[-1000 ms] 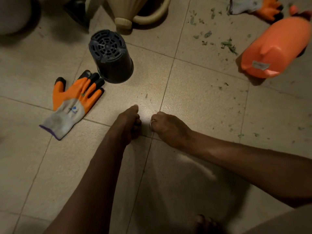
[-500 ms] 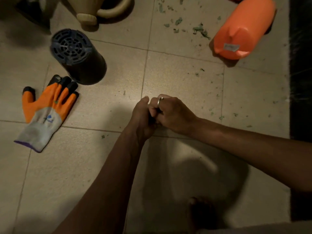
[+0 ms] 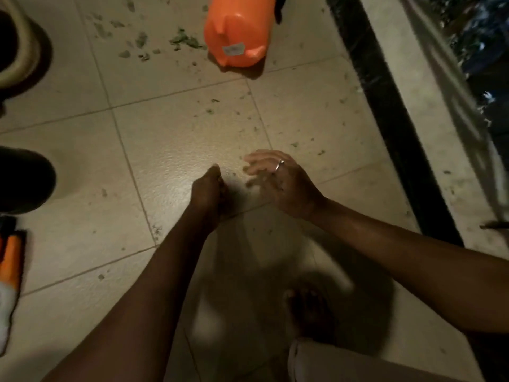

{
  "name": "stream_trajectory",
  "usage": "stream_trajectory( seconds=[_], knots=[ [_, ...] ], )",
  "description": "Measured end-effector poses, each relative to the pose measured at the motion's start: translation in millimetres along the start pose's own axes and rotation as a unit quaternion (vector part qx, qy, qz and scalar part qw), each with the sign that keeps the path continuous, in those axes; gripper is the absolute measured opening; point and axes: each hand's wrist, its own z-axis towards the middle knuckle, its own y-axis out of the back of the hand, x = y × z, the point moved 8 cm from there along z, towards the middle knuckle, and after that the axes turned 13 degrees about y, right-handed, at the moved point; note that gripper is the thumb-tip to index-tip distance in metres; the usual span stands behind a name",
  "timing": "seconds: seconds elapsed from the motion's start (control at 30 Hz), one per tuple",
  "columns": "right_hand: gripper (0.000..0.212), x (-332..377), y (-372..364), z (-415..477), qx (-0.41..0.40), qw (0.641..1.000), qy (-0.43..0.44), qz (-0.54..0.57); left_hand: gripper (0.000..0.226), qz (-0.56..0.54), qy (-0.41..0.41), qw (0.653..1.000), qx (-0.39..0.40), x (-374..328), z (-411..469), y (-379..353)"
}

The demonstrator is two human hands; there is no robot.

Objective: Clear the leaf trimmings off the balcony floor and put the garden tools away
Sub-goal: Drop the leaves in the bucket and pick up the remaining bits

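Leaf trimmings (image 3: 184,41) are heaped just beside the orange bottle (image 3: 237,26), well past both grips. The left grip (image 3: 208,188) is curled, contents hidden; the right grip (image 3: 282,181) is spread open, nothing held.

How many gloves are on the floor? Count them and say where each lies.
1. An orange work glove lies at the left edge, mostly cut off, beside the black pot. More may lie out of view.
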Motion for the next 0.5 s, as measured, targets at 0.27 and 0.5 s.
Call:
stream_trajectory(
  seconds=[0.27,0.5],
  knots=[
    [0.059,-117,52,-83,-0.165,0.922,-0.338,-0.098,0.059,0.179,-0.32,0.925,-0.098,-41,-31,25],
    [0.056,-126,9,-32,-0.113,0.935,-0.279,-0.186,0.062,0.197,-0.347,0.907,-0.134,-41,-20,28]
  ],
)
